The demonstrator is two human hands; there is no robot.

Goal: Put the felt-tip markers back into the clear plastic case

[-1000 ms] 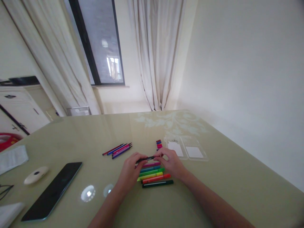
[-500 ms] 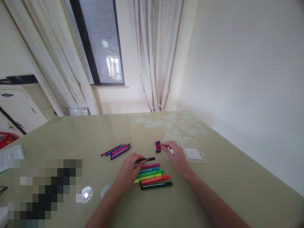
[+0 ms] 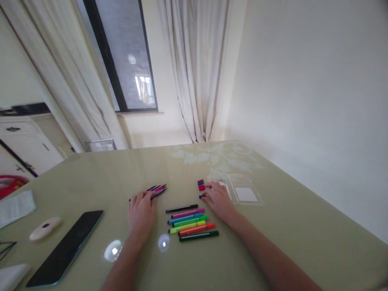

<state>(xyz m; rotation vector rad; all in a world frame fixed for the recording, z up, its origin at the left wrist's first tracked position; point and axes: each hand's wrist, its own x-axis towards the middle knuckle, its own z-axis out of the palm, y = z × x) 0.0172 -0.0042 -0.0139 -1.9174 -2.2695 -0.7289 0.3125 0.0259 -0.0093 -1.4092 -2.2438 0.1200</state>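
My left hand [image 3: 142, 212] lies over the rear ends of several uncapped markers [image 3: 159, 191], its fingers curled down on the nearest, a dark purple one. Under the fingertips of my right hand [image 3: 220, 202] is a dark purple marker cap [image 3: 201, 197], held in a pinch. Just beyond it sit a red cap [image 3: 201, 187] and other small blue and dark red caps. Between my hands, capped markers form a loose row: a black marker [image 3: 182, 208] at the far side, then a magenta, blue, green, yellow, a red marker [image 3: 197, 229] and a dark green marker [image 3: 199, 236].
An open clear plastic case [image 3: 257, 198] with a white card lies behind my right hand. To the left are a black tablet [image 3: 66, 246], a pale oval object [image 3: 45, 228] and folded white paper [image 3: 18, 206]. A wall borders the table [image 3: 242, 258] on the right.
My left hand has let go of the black marker, now lying at the far side of the row, and moved left onto the uncapped markers. My right hand has shifted nearer, from the red cap to the purple one.
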